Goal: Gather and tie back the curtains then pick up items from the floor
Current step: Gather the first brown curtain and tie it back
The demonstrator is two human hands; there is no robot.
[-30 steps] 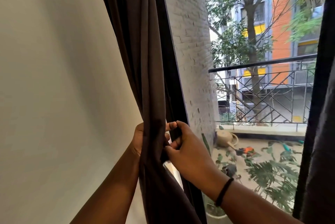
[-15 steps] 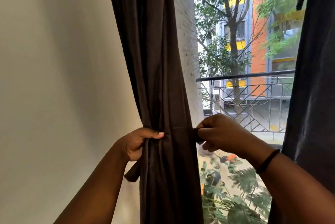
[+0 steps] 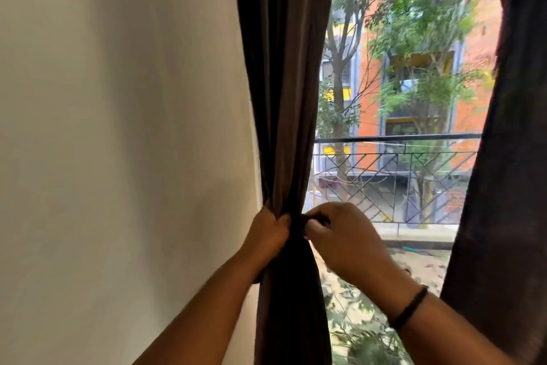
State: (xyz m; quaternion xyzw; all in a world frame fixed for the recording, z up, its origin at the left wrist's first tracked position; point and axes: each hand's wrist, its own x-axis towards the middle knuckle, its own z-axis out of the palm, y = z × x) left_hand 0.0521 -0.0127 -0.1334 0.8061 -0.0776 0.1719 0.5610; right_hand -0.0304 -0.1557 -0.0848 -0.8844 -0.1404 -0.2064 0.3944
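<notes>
Gripping the dark brown fabric curtain (image 3: 284, 98) at its gathered waist, my left hand (image 3: 268, 236) has its fingers curled round the bunched cloth from the wall side, so that grip is clamped on the curtain. My right hand (image 3: 340, 240) sits just beside it on the window side, fingers bent and pinching a narrow dark strip of fabric (image 3: 321, 220) that lies against the bundle; whether that strip is a separate tie or a fold of the curtain I cannot tell. The curtain hangs full-length along the edge of the plain cream wall (image 3: 118, 128), drawn narrow where I hold it and spreading again below my hands. A thin black band (image 3: 410, 308) circles my right wrist. A second dark curtain panel (image 3: 509, 157) hangs at the right edge of the view, well apart from my hands. Between the two panels the window shows a black metal balcony railing (image 3: 414, 163) with diagonal bars, green trees (image 3: 423, 24) behind it, and an orange brick building (image 3: 473, 92) with yellow trim beyond. Leafy green plants (image 3: 355, 323) show below my right forearm; any pots holding them are blurred, so I cannot report on them.
</notes>
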